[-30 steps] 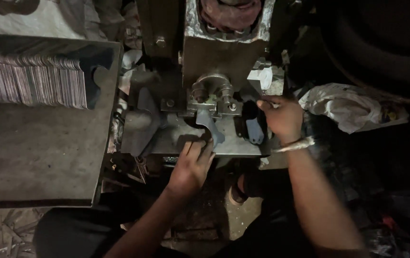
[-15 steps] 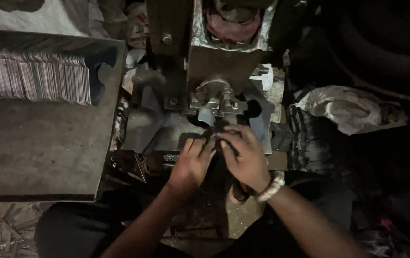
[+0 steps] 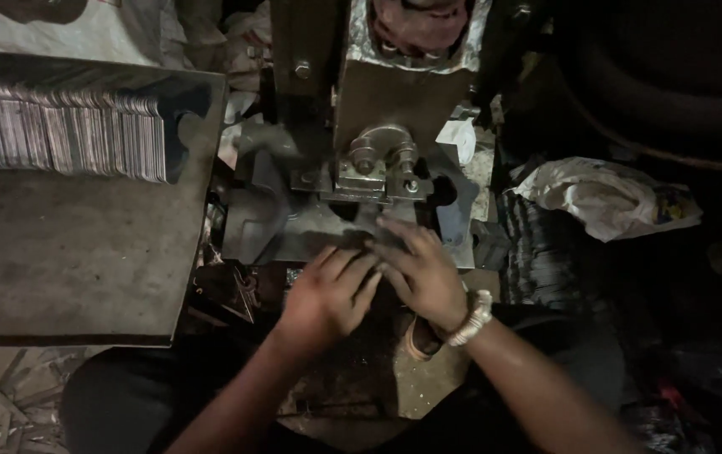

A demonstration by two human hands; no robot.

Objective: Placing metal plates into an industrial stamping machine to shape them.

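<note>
Item: press bed (image 3: 310, 231), dark metal, under the die block (image 3: 378, 164). We keep both hands low and flat here, fingertips short of the die.

Left hand (image 3: 327, 294): loosely curled, palm down.

Right hand (image 3: 420, 269): fingers spread, overlapping the left.

Workpiece: hidden beneath them; grip cannot be told.

Stacked blanks (image 3: 67, 134): on the counter (image 3: 67, 261), well apart to the left.
</note>
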